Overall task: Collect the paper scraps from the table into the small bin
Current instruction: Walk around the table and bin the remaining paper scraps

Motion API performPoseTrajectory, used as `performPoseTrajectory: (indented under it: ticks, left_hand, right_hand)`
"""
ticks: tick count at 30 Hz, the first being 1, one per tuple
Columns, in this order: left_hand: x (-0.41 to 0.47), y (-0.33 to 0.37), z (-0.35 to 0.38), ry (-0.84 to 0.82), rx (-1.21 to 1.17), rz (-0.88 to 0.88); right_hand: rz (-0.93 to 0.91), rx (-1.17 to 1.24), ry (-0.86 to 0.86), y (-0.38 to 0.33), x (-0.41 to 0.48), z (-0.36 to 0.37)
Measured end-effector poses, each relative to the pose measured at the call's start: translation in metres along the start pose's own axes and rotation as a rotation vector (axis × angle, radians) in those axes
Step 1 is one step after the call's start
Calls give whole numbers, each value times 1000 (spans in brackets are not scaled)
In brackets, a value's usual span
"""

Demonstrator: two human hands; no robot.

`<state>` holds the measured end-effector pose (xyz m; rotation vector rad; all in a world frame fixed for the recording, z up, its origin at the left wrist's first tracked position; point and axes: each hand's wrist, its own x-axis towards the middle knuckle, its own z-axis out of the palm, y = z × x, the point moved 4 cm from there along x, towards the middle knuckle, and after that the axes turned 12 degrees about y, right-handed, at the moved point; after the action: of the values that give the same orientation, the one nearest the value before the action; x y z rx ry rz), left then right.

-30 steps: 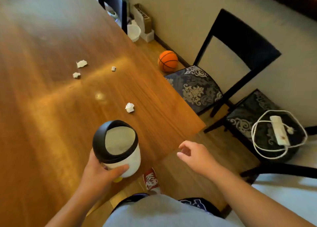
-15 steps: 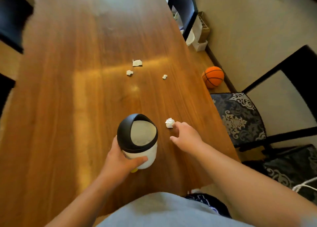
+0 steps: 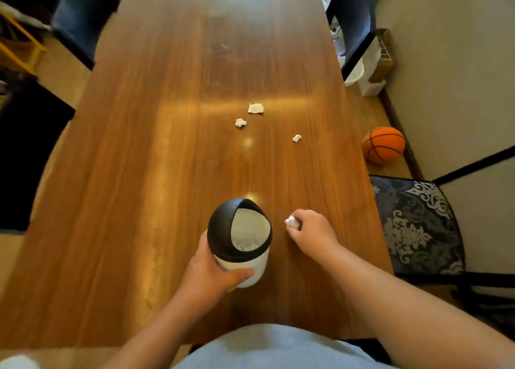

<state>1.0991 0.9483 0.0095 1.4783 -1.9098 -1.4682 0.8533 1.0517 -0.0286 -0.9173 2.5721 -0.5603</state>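
A small white bin (image 3: 242, 243) with a black domed lid stands on the wooden table (image 3: 167, 173), its opening facing up and right. My left hand (image 3: 207, 278) grips its body from the near left. My right hand (image 3: 310, 230) sits just right of the bin, fingers pinched on a crumpled white paper scrap (image 3: 292, 221). Three more scraps lie farther up the table: a flat one (image 3: 255, 108), a small ball (image 3: 240, 122) and a tiny one (image 3: 297, 138). White paper shows inside the bin.
An orange basketball (image 3: 383, 145) lies on the floor to the right by the wall. A black chair with a patterned cushion (image 3: 416, 223) stands at the table's right side. Another dark chair (image 3: 352, 20) and boxes are at the far right.
My right hand came from beyond the table's edge, reached the nearest scrap and closed on it beside the bin. My view swung left along the table. The left hand kept hold of the bin.
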Motion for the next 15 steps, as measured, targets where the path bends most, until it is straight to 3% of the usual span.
performPoseTrajectory:
  ticks: [5,10,13,15]
  left_hand:
    - [1,4,18,52,-18,-5]
    - [6,13,40,78,-38,-8]
    - [10,23,55,58,-48,-6]
    - [13,31,63,60,-50,15]
  right_hand:
    - [-58,422,137,-22,5,-82]
    - [-267,801,599,-57,-5,-214]
    - [-355,861,756,-63,-13,-240]
    - [-399,746,651,-71,-13,-222]
